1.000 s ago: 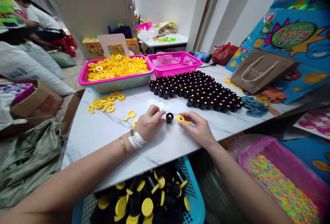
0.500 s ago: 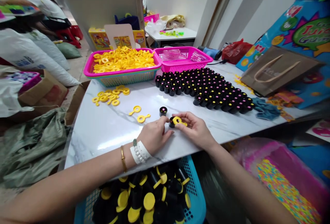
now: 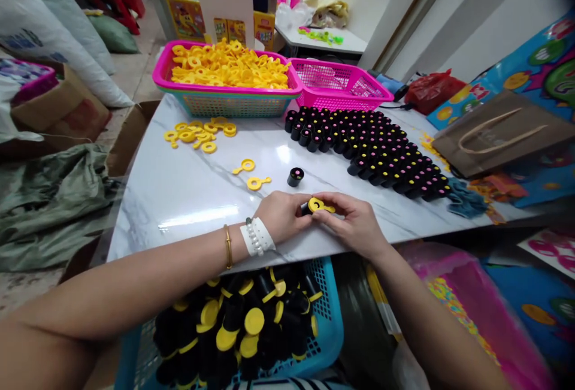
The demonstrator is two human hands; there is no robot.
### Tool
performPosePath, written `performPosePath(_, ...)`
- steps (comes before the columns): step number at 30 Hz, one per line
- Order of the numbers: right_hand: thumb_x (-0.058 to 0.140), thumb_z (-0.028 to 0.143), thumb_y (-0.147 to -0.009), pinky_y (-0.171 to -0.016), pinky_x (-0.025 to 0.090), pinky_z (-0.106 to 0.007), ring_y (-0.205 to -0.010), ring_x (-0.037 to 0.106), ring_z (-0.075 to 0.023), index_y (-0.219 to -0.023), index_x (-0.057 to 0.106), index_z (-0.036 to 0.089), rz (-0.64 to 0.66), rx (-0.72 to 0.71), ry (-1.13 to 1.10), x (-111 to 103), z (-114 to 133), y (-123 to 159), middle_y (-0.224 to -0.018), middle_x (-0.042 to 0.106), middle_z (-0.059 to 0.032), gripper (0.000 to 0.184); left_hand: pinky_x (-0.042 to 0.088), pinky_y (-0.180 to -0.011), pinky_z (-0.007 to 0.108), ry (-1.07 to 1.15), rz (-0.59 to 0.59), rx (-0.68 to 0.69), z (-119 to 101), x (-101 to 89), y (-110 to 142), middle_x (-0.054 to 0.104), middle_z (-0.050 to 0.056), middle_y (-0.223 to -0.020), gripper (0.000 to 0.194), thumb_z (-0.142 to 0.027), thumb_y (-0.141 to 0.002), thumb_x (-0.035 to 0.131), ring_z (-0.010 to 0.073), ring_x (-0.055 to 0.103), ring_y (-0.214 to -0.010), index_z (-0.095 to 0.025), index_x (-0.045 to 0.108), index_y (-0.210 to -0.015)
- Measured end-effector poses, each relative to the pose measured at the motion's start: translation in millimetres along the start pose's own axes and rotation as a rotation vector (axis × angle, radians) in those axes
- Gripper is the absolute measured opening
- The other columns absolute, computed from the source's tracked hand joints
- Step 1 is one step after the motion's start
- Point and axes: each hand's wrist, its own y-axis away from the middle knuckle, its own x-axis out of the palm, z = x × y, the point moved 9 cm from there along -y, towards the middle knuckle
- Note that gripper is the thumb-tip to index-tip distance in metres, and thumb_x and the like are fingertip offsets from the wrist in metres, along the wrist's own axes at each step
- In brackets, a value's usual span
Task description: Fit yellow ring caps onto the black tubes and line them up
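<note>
Close to the table's front edge, my left hand [image 3: 283, 216] is closed on a small black cup [image 3: 305, 209], mostly hidden by the fingers. My right hand [image 3: 357, 220] pinches a yellow ring with a tab [image 3: 315, 205] against the cup's open end. Whether the ring is seated on the cup I cannot tell. Just beyond my hands another black cup [image 3: 295, 177] stands upright with a pink dot inside. Two loose yellow tabbed rings, one of them a ring [image 3: 255, 183] with its tab to the right, lie left of it.
A pink basket [image 3: 160, 72] heaped with yellow rings stands at the back beside another pink basket [image 3: 344, 102]. Rows of black cups [image 3: 372, 144] fill the right side. A small pile of yellow rings [image 3: 200, 133] lies left. Below the edge is a blue basket [image 3: 335, 324] of yellow-capped black pieces.
My left hand moved from beside a standing cup to gripping a black cup. The right hand brought the yellow ring onto that cup's end. The view tilted down.
</note>
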Motion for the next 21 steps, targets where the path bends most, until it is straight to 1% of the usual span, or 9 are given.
performPosePath(2,0.07,0.031,-0.082,-0.077,0.056,-0.033,-0.084,0.069,-0.0193,-0.109,0.07,0.022,0.007,-0.013,0.062,0,5,1,-0.1,0.074,-0.0048,0.029,0.037,-0.057,0.024,-0.008,0.017,-0.006,1,0.5,0,0.067,0.0,-0.066,0.032,-0.038,-0.082,0.062,0.0142,0.059,-0.06,-0.025,0.07,-0.111)
performPosePath(6,0.07,0.029,-0.082,-0.072,0.057,-0.029,-0.082,0.068,-0.0175,-0.109,0.07,0.02,0.049,0.002,0.091,1,8,0,-0.096,0.073,-0.005,0.028,0.035,-0.056,0.024,-0.018,0.026,-0.007,2,0.7,0,0.068,0.001,-0.067,0.03,-0.04,-0.081,0.063,0.0139,0.058,-0.059,-0.021,0.072,-0.102)
performPosePath(10,0.069,0.027,-0.083,-0.064,0.055,-0.026,-0.079,0.065,-0.0164,-0.105,0.071,0.02,0.067,-0.06,0.178,0,19,-4,-0.088,0.069,-0.004,0.023,0.034,-0.055,0.024,-0.064,0.02,-0.002,3,1.2,-1,0.066,0.001,-0.065,0.029,-0.038,-0.081,0.063,0.0139,0.057,-0.058,-0.022,0.072,-0.103)
performPosePath(13,0.069,0.025,-0.083,-0.06,0.053,-0.026,-0.074,0.063,-0.0151,-0.105,0.07,0.02,0.074,-0.096,0.203,2,25,-7,-0.086,0.067,-0.0036,0.023,0.034,-0.055,0.025,-0.104,0.03,-0.013,5,2.7,-1,0.066,0.001,-0.066,0.029,-0.04,-0.081,0.064,0.0154,0.058,-0.06,-0.023,0.072,-0.104)
performPosePath(18,0.069,0.027,-0.083,-0.061,0.052,-0.027,-0.072,0.062,-0.0148,-0.103,0.069,0.02,0.09,-0.164,0.258,4,33,-8,-0.086,0.067,-0.0042,0.022,0.037,-0.056,0.027,-0.159,0.033,-0.007,4,3.0,0,0.067,0.004,-0.07,0.032,-0.044,-0.082,0.063,0.0186,0.061,-0.065,-0.021,0.071,-0.103)
performPosePath(21,0.069,0.026,-0.083,-0.06,0.052,-0.026,-0.07,0.062,-0.0139,-0.103,0.069,0.019,0.099,-0.2,0.273,3,36,-8,-0.086,0.067,-0.004,0.022,0.038,-0.056,0.027,-0.177,0.045,-0.021,5,2.9,-1,0.066,0.004,-0.069,0.032,-0.044,-0.082,0.063,0.019,0.061,-0.065,-0.021,0.071,-0.103)
